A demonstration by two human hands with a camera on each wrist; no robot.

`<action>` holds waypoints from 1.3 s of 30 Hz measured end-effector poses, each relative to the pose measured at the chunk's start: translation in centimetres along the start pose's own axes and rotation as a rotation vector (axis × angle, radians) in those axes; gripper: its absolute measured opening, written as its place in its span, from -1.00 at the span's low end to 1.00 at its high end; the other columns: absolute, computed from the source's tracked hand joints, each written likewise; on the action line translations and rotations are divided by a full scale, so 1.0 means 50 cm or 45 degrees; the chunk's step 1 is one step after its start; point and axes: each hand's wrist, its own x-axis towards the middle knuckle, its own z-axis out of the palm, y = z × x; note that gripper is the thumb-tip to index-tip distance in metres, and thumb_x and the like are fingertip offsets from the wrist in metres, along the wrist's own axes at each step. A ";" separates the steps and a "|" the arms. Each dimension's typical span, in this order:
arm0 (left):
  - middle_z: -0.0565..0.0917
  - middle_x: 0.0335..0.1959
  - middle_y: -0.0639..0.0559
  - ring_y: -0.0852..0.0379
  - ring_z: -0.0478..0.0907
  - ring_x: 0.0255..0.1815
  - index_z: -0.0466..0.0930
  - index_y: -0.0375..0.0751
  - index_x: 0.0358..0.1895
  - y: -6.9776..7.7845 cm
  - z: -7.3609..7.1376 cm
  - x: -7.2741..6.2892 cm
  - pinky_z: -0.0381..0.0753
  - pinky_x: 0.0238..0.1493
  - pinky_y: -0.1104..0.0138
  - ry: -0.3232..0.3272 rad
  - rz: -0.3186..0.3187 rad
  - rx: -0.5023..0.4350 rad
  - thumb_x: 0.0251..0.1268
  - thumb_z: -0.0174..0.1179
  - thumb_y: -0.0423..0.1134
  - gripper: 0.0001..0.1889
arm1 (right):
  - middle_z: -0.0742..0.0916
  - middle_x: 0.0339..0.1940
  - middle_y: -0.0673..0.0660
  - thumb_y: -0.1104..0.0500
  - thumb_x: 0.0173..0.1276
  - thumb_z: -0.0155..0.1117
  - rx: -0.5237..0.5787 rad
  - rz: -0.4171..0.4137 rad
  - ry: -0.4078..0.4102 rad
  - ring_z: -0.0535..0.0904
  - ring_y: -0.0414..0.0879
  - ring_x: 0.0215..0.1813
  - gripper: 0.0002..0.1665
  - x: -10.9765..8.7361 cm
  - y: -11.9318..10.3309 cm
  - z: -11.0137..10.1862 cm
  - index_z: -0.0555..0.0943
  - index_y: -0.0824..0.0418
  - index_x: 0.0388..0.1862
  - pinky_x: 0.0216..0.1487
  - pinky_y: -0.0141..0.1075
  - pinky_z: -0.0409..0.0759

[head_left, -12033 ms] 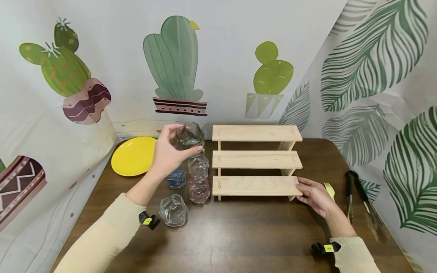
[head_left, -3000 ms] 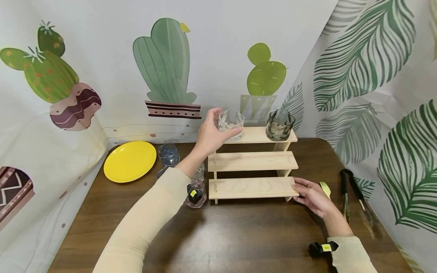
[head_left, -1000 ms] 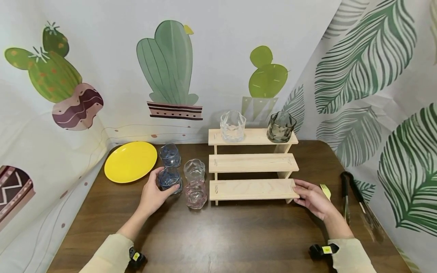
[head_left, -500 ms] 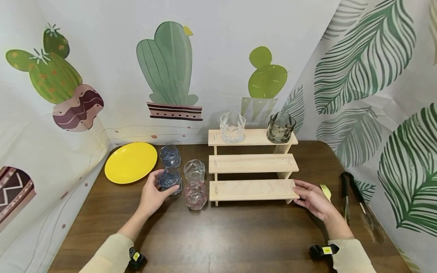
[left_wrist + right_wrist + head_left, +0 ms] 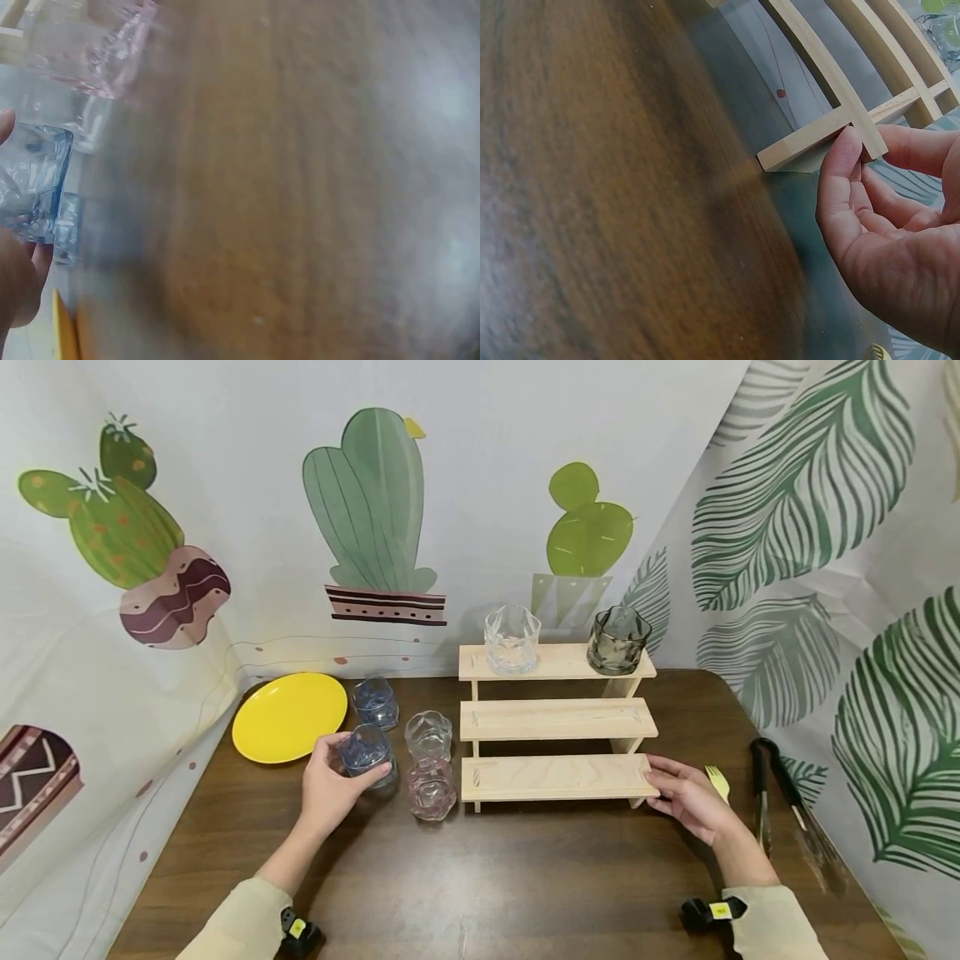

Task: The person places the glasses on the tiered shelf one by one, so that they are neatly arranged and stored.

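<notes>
My left hand (image 5: 330, 785) grips a blue glass tumbler (image 5: 366, 750) between thumb and fingers, left of the shelf. In the left wrist view that tumbler (image 5: 34, 180) appears at the left edge. Behind it is a second blue tumbler (image 5: 376, 703); to its right are a clear tumbler (image 5: 429, 737) and a pink tumbler (image 5: 432, 789). My right hand (image 5: 693, 797) pinches the right end of the lowest board of a three-step wooden shelf (image 5: 555, 777), seen closer in the right wrist view. On the top board stand a clear tumbler (image 5: 512, 642) and a smoky grey tumbler (image 5: 618, 642).
A yellow plate (image 5: 288, 718) lies at the table's back left. Beyond my right hand are a light yellow-green fork (image 5: 717, 781) and black-handled tongs (image 5: 787, 793). A printed cloth (image 5: 480, 485) hangs behind the brown table (image 5: 525, 877).
The grey tumbler, then a clear one, went onto the top board by my left hand. It has since come back and taken hold of the blue tumbler, which has shifted slightly left. The right hand stays put.
</notes>
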 end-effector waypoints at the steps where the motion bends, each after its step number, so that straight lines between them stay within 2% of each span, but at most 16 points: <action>1: 0.60 0.11 -0.07 0.05 0.54 0.03 0.45 -0.21 0.25 0.006 0.000 0.001 0.52 -0.07 0.52 0.018 0.009 -0.001 -0.13 0.74 -0.16 -0.17 | 0.65 0.04 0.02 0.23 0.64 0.09 -0.001 -0.002 0.000 0.65 -0.20 -0.05 -0.20 0.000 0.000 -0.001 -0.04 0.57 0.60 -0.09 -0.31 0.68; 6: 0.59 0.09 -0.03 0.08 0.55 0.01 0.44 -0.24 0.22 0.047 -0.001 0.003 0.55 -0.06 0.54 0.084 0.054 -0.043 -0.17 0.74 -0.25 -0.16 | 0.64 0.05 0.02 0.23 0.65 0.09 -0.003 -0.009 0.000 0.65 -0.21 -0.04 -0.19 0.000 0.000 -0.006 -0.05 0.56 0.60 -0.08 -0.31 0.68; 10: 0.61 0.09 -0.03 0.05 0.57 0.01 0.43 -0.28 0.23 0.079 -0.002 0.006 0.61 -0.04 0.51 0.089 0.093 -0.104 -0.18 0.73 -0.32 -0.16 | 0.63 0.05 0.02 0.23 0.65 0.09 -0.002 -0.011 0.009 0.65 -0.21 -0.04 -0.19 0.000 0.001 -0.008 -0.05 0.56 0.60 -0.09 -0.31 0.68; 16: 0.60 0.13 -0.02 0.04 0.56 0.05 0.43 -0.25 0.25 0.126 0.008 0.005 0.62 -0.03 0.49 0.055 0.129 -0.154 -0.14 0.71 -0.36 -0.17 | 0.64 0.05 0.03 0.22 0.65 0.08 -0.005 -0.012 0.011 0.65 -0.21 -0.04 -0.20 -0.004 0.003 -0.010 -0.05 0.57 0.60 -0.09 -0.32 0.68; 19: 0.59 0.12 -0.07 0.00 0.57 0.04 0.43 -0.28 0.25 0.168 0.018 -0.001 0.63 -0.04 0.47 0.028 0.128 -0.169 -0.15 0.70 -0.41 -0.18 | 0.63 0.06 0.04 0.22 0.65 0.08 -0.010 -0.009 0.012 0.65 -0.20 -0.03 -0.20 -0.005 0.005 -0.010 -0.05 0.56 0.60 -0.08 -0.31 0.68; 24: 0.59 0.09 -0.01 0.06 0.56 0.02 0.47 -0.20 0.23 0.208 0.043 0.001 0.64 -0.03 0.42 -0.050 0.180 -0.174 -0.16 0.73 -0.30 -0.19 | 0.63 0.06 0.08 0.21 0.64 0.11 0.001 0.001 0.019 0.65 -0.17 -0.03 -0.19 -0.004 0.010 -0.008 -0.02 0.55 0.61 -0.08 -0.30 0.68; 25: 0.59 0.08 0.04 0.10 0.56 0.02 0.48 -0.14 0.23 0.206 0.050 0.005 0.65 -0.02 0.40 -0.064 0.190 -0.175 -0.17 0.75 -0.26 -0.19 | 0.63 0.07 0.08 0.21 0.64 0.11 0.001 0.002 0.014 0.65 -0.17 -0.03 -0.18 -0.003 0.011 -0.008 -0.03 0.55 0.61 -0.08 -0.30 0.69; 31: 0.59 0.04 0.04 0.08 0.58 0.00 0.50 -0.01 0.23 0.255 0.102 0.015 0.67 0.02 0.24 -0.148 0.229 -0.175 -0.22 0.77 -0.12 -0.16 | 0.61 0.11 0.12 0.18 0.62 0.16 -0.008 0.011 0.024 0.66 -0.17 -0.01 -0.15 0.004 0.013 -0.006 -0.01 0.53 0.61 -0.05 -0.30 0.69; 35: 0.61 0.02 0.02 0.06 0.60 -0.01 0.49 -0.02 0.22 0.285 0.156 0.023 0.71 0.01 0.16 -0.234 0.287 -0.187 -0.24 0.77 -0.11 -0.15 | 0.61 0.11 0.12 0.19 0.62 0.16 -0.003 0.016 0.034 0.66 -0.16 -0.01 -0.16 0.005 0.013 -0.008 0.00 0.53 0.61 -0.05 -0.30 0.69; 39: 0.64 0.03 0.03 0.06 0.64 -0.01 0.50 -0.02 0.21 0.311 0.216 0.024 0.72 0.00 0.22 -0.331 0.306 -0.235 -0.24 0.77 -0.13 -0.16 | 0.62 0.08 0.11 0.20 0.62 0.16 0.010 0.010 0.027 0.65 -0.16 -0.02 -0.17 0.003 0.012 -0.006 0.00 0.55 0.61 -0.06 -0.30 0.68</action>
